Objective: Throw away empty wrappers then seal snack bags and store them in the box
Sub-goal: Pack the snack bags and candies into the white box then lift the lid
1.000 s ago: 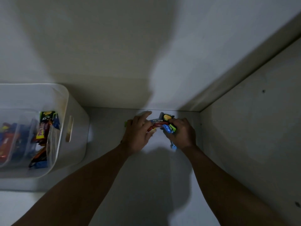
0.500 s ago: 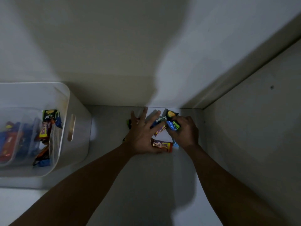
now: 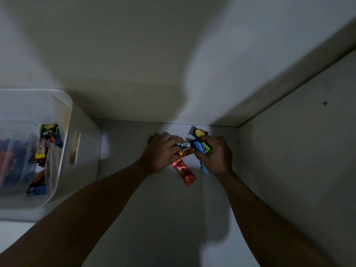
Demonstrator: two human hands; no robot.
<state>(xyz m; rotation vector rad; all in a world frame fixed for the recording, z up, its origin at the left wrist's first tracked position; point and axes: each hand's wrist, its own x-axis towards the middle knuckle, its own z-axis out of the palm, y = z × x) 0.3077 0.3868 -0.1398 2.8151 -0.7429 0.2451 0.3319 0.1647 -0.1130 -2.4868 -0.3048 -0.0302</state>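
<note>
A small heap of snack packets lies at the back of a white shelf. My left hand (image 3: 161,153) curls over its left side, fingers round a red-orange packet (image 3: 185,151) and a blue packet (image 3: 183,145). My right hand (image 3: 216,154) grips a bunch of blue and green wrappers (image 3: 201,147). Behind that hand sits a dark packet with a yellow picture (image 3: 199,132). A loose red packet (image 3: 184,171) lies flat on the shelf between my wrists. The white storage box (image 3: 77,132) stands at the left with several snack packets (image 3: 45,145) inside.
A side wall (image 3: 298,151) rises close to my right hand, and the back wall (image 3: 163,105) stands just behind the heap. Inside the box are clear plastic dividers (image 3: 23,151). The scene is dim, with heavy shadows over the shelf.
My left hand, spread flat half a second ago, now curls round packets. The red packet has slid nearer and turned. My right hand keeps its bunch of wrappers.
</note>
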